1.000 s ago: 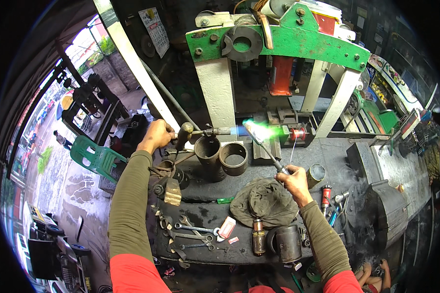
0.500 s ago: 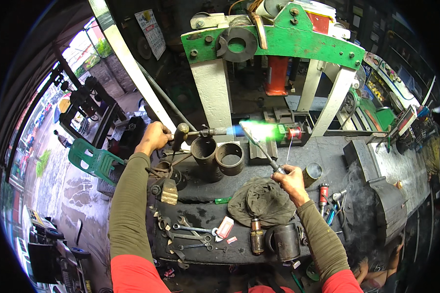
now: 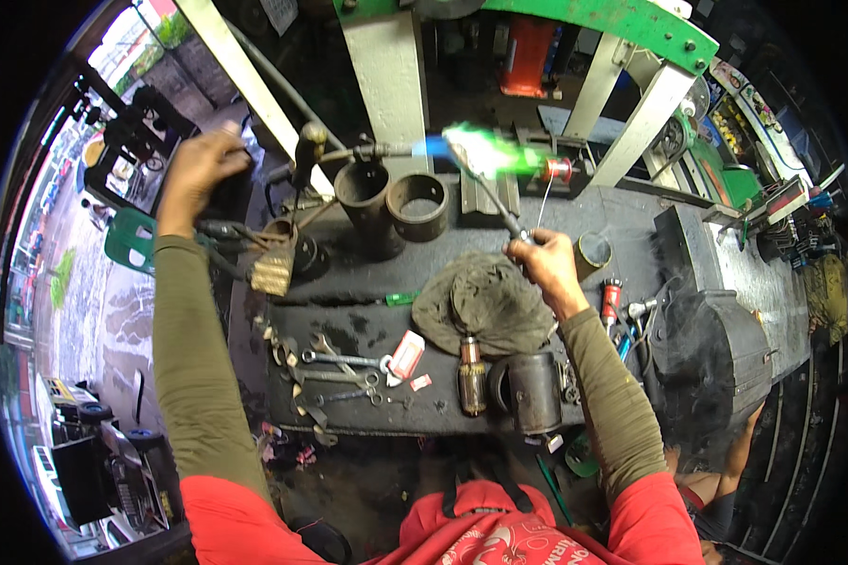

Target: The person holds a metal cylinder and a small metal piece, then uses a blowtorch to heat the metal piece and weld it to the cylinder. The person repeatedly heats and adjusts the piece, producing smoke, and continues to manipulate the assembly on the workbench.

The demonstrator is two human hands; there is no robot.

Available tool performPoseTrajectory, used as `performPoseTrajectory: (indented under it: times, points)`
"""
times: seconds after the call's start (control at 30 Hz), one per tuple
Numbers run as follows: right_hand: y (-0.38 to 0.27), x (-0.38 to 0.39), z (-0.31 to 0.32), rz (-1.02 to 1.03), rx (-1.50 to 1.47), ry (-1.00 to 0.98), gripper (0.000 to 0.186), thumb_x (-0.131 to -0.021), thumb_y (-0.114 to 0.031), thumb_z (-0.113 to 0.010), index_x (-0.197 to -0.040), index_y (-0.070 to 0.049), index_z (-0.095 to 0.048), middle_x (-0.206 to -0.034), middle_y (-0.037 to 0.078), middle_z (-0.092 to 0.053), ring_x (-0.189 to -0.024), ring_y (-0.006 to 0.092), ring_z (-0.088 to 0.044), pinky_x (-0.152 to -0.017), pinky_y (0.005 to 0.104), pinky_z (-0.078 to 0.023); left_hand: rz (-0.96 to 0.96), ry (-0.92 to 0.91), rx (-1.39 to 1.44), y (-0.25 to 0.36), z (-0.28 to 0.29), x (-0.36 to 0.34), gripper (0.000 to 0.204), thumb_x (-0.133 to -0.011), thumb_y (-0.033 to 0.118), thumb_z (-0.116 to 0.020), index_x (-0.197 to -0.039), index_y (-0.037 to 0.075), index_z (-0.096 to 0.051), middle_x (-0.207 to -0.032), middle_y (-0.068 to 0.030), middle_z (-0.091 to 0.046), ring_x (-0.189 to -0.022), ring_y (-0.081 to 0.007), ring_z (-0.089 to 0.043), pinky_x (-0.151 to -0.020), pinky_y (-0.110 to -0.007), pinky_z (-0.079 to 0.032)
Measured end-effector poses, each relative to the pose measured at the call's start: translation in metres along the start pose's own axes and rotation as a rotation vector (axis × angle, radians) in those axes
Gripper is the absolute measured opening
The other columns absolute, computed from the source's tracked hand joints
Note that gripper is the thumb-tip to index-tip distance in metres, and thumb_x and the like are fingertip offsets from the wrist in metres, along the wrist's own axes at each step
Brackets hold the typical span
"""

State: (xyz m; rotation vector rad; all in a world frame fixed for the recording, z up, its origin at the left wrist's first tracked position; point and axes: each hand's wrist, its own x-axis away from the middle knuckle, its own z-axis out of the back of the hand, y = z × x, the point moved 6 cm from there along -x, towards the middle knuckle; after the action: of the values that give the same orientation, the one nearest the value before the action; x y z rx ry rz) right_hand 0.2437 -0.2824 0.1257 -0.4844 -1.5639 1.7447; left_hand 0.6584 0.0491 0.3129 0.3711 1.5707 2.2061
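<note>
One tool (image 3: 506,216) in right hand (image 3: 550,268), well inside bench's near edge (image 3: 415,430).

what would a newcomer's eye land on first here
Surely the flame, blue then vivid green-white, at the far side of the dark bench, blowing rightward from a torch. Next, just right of centre, the right hand grips a long-shafted tool whose tip meets that glare. Beyond, the bright green beam spans the top.
</note>
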Motion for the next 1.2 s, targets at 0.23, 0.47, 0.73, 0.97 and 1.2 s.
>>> performPoseTrajectory:
  times: [0.23, 0.47, 0.73, 0.97, 1.2]
  points:
    - [-0.004, 0.001, -0.006, -0.014, -0.019, -0.036, 0.016, -0.086, -0.015, -0.083, -0.083, -0.003, -0.072, -0.066, -0.001, -0.062, -0.052, 0.0062, -0.051, -0.047, 0.0259, -0.035, -0.866, 1.019, -0.848, 0.069, 0.000, 0.294, 0.024, -0.108, 0.003, -0.057, -0.120, -0.015, -0.068, -0.104, -0.0172, -0.069, -0.090, -0.0235, -0.070, -0.079, -0.034, -0.064]
    - [-0.007, 0.007, -0.016, 0.012, -0.086, -0.052, 0.018, -0.083, -0.016, -0.084, -0.082, 0.000, -0.075, -0.066, 0.000, -0.062, -0.050, 0.0065, -0.049, -0.045, 0.0276, -0.034, 0.510, -0.101, 0.099, -0.158, -0.269, 0.409, 0.031, -0.095, 0.001, -0.075, -0.126, 0.002, -0.073, -0.105, -0.0084, -0.079, -0.079, -0.0139, -0.069, -0.075, -0.031, -0.058]
    - [-0.028, 0.039, -0.045, -0.067, -0.289, -0.099, 0.022, -0.094, -0.020, -0.074, -0.085, -0.001, -0.066, -0.065, 0.001, -0.057, -0.049, 0.0104, -0.051, -0.045, 0.0296, -0.039, 0.198, -0.068, -0.174, -0.205, -0.325, 0.382, 0.022, -0.095, 0.010, -0.072, -0.115, 0.003, -0.071, -0.094, -0.0211, -0.077, -0.089, -0.0402, -0.074, -0.081, -0.049, -0.054]
    - [-0.053, 0.061, -0.108, -0.139, -0.456, -0.043, 0.016, -0.096, -0.020, -0.065, -0.097, -0.004, -0.062, -0.071, 0.002, -0.056, -0.054, 0.0144, -0.052, -0.047, 0.0333, -0.044, 0.232, -0.087, -0.123, -0.218, -0.320, 0.378, 0.015, -0.095, 0.007, -0.070, -0.109, 0.004, -0.073, -0.092, -0.0161, -0.076, -0.084, -0.0294, -0.075, -0.079, -0.042, -0.058]
    - [-0.045, 0.056, -0.178, -0.041, -0.401, 0.198, 0.016, -0.093, -0.013, -0.068, -0.099, -0.002, -0.058, -0.068, 0.002, -0.054, -0.049, 0.0145, -0.048, -0.043, 0.0338, -0.038, 0.329, -0.186, 0.431, -0.202, -0.293, 0.379, 0.023, -0.099, 0.003, -0.054, -0.110, -0.004, -0.072, -0.090, -0.0095, -0.073, -0.068, -0.0158, -0.070, -0.056, -0.031, -0.060]
